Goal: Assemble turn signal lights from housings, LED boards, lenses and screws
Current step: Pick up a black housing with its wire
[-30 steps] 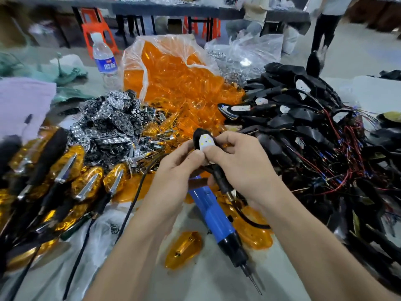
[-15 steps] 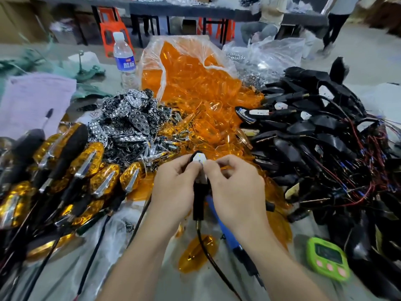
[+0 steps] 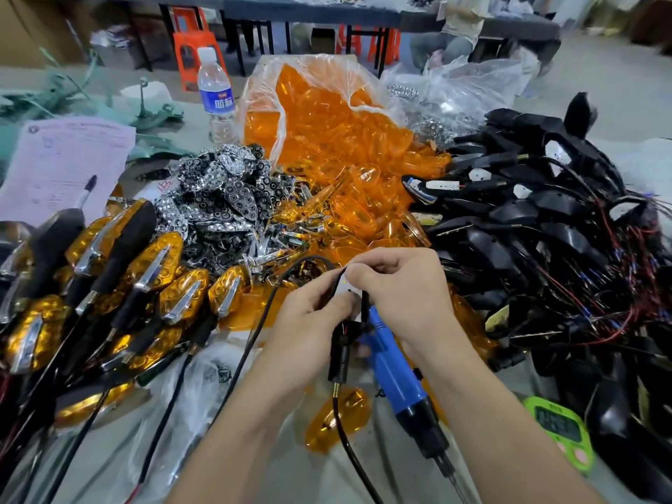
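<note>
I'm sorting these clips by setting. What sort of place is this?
Likely a small assembly workshop: heaps of black housings, a bag of orange lenses and a blue electric screwdriver.

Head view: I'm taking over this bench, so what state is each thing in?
Housing, held in both hands, white board showing.
Left hand, grips the housing.
Right hand, pinches the housing's top.
Screwdriver, lying unheld on the table.
Bottle, upright, capped.
Lens bag, open, lenses spilling out.
Timer, lying face up.
Finished lights, lenses fitted, heaped.
</note>
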The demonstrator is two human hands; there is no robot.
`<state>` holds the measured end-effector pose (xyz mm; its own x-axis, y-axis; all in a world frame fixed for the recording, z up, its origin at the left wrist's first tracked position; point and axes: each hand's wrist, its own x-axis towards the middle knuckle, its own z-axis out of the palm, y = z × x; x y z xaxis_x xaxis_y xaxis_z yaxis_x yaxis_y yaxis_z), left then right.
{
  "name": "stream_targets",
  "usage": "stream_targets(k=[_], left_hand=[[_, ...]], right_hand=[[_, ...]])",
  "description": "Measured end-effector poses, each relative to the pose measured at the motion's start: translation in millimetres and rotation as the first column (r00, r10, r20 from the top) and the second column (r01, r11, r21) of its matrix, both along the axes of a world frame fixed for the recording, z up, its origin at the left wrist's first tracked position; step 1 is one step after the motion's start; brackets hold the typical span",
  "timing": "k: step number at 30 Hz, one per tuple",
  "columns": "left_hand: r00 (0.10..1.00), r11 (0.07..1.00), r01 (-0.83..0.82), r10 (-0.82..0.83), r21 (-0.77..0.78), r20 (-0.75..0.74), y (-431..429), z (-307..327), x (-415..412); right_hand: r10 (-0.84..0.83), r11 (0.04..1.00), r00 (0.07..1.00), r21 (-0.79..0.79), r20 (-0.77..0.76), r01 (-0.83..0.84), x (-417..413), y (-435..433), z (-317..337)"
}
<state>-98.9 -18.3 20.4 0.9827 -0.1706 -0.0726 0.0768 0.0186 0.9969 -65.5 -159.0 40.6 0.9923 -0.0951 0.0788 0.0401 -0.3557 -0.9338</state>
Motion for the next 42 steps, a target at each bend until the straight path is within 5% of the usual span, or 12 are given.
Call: stream_targets(k=[7, 14, 20, 27, 34, 38, 42], left_hand=[[0.985, 0.988, -0.148, 0.151, 0.041, -0.078, 2.0, -10.1, 0.8], [0.941, 0.954, -0.300, 0.299, 0.020, -0.157, 20.6, -14.7, 5.9], [0.891, 0.915, -0.400, 0.375, -0.053, -0.255, 36.8, -11.4, 13.9], [0.842, 0.877, -0.479, 0.444, -0.044, -0.307, 53.6, -13.6, 22.5], [0.804, 0.848, -0.528, 0.480, -0.048, -0.351, 64.6, -22.1, 28.8], [0.791, 0.839, -0.541, 0.483, -0.061, -0.375, 64.5, -23.4, 31.7], [0.787, 0.834, -0.546, 0.478, -0.080, -0.390, 61.9, -22.2, 32.8]], right_hand=[[-0.061, 0.997, 0.997, 0.050, -0.055, 0.064, 5.9, 21.0, -15.6], [0.083, 0.981, 0.996, -0.176, -0.025, -0.086, 29.4, 44.1, -16.1], [0.127, 0.972, 0.990, -0.206, 0.055, -0.113, 77.5, 71.8, -0.8], [0.498, 0.713, 0.864, -0.535, -0.069, -0.453, 142.1, 130.0, 2.4], [0.558, 0.507, 0.819, -0.727, -0.132, -0.463, 165.5, 159.7, -14.7], [0.493, 0.494, 0.868, -0.805, -0.053, -0.330, 163.6, 162.9, -20.0], [0.379, 0.703, 0.922, -0.673, 0.080, -0.231, 156.0, 150.8, -10.1]])
